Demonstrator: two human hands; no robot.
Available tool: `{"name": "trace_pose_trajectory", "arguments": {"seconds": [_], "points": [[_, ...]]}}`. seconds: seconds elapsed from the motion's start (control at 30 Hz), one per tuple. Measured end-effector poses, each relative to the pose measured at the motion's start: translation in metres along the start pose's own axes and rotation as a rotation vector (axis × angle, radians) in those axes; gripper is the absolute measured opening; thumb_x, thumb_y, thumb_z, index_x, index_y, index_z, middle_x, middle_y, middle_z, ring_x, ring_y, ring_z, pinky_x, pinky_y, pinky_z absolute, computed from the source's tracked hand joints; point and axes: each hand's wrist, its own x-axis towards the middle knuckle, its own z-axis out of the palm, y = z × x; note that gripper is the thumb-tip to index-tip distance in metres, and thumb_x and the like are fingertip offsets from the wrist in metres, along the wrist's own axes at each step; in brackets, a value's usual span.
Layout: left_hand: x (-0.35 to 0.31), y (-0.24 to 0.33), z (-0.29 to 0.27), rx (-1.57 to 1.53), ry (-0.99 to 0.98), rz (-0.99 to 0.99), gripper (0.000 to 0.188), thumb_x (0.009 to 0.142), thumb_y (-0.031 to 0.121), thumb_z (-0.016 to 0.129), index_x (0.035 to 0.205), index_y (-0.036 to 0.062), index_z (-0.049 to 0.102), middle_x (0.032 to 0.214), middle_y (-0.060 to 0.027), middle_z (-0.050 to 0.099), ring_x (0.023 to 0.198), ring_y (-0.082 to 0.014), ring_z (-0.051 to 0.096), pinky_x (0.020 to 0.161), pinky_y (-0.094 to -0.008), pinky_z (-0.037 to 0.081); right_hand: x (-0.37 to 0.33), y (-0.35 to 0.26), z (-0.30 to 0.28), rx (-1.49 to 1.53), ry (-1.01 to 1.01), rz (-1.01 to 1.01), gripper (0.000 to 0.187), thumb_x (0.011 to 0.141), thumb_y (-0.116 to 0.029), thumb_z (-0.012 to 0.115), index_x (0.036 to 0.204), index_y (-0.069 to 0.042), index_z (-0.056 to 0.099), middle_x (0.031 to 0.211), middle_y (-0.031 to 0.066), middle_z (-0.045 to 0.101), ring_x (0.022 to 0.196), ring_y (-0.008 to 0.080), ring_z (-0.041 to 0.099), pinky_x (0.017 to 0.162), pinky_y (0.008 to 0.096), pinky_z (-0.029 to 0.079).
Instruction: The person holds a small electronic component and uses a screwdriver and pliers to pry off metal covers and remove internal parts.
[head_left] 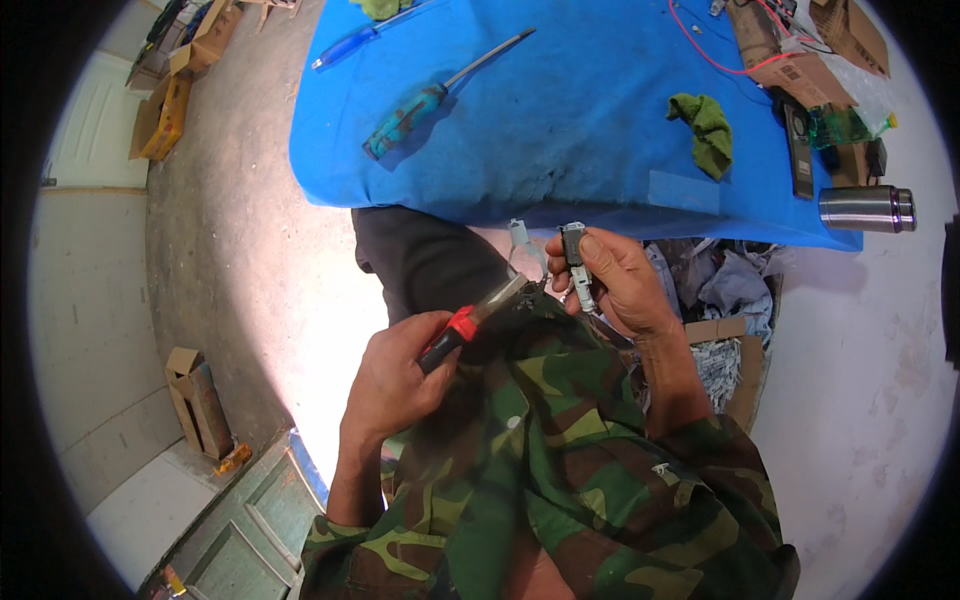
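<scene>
In front of my lap, my left hand (pixel 400 370) is closed around a tool with a red and black handle (pixel 462 328). Its metal end (pixel 502 293) points up and right; it looks like pliers, but most of the grip is hidden by my fingers. My right hand (pixel 622 280) pinches a small dark grey and whitish part (pixel 575 252) between thumb and fingers, held upright. The tool's tip is close to the part but apart from it. Just left of the part, a pale grey piece (pixel 518 236) shows below the table edge.
A blue-covered table (pixel 560 110) stands ahead. On it lie a teal-handled screwdriver (pixel 408 118), a blue-handled screwdriver (pixel 345 48), a green cloth (pixel 703 135) and a steel flask (pixel 866 209). Below right, a cardboard box (pixel 745 375) holds scraps. Cardboard boxes (pixel 160 115) stand on the left floor.
</scene>
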Motion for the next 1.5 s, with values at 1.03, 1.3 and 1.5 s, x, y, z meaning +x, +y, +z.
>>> {"name": "trace_pose_trajectory", "arguments": {"seconds": [1.03,1.3,1.5], "points": [[0.027,0.000,0.036,-0.144,-0.182,-0.025,0.032,0.099,0.015,0.068,0.125,-0.0038,0.068,0.098,-0.0104,0.074,0.088,-0.0175,0.066,0.086,-0.0324,0.053,-0.253,0.159,-0.259,0.118,1.531,-0.233,0.012,0.096,-0.013,0.071,0.104,-0.007,0.065,0.088,0.0047,0.068,0.067,0.0129,0.059,0.050,0.0283,0.040],[0.030,-0.006,0.039,-0.162,-0.184,-0.049,0.030,0.101,0.019,0.068,0.120,-0.0041,0.069,0.098,-0.0095,0.074,0.091,-0.0171,0.065,0.087,-0.0326,0.052,-0.345,0.241,-0.294,0.098,2.024,0.010,0.015,0.094,-0.018,0.065,0.097,-0.003,0.063,0.074,0.0063,0.062,0.058,0.0162,0.056,0.044,0.0325,0.038],[0.031,0.003,0.034,-0.198,-0.146,-0.041,0.033,0.102,0.019,0.069,0.126,-0.0042,0.068,0.105,-0.0109,0.076,0.095,-0.0171,0.067,0.089,-0.0326,0.053,-0.199,0.146,-0.216,0.064,1.445,-0.095,0.031,0.098,-0.016,0.070,0.124,0.000,0.065,0.093,0.0048,0.067,0.076,0.0139,0.064,0.061,0.0316,0.049]]}}
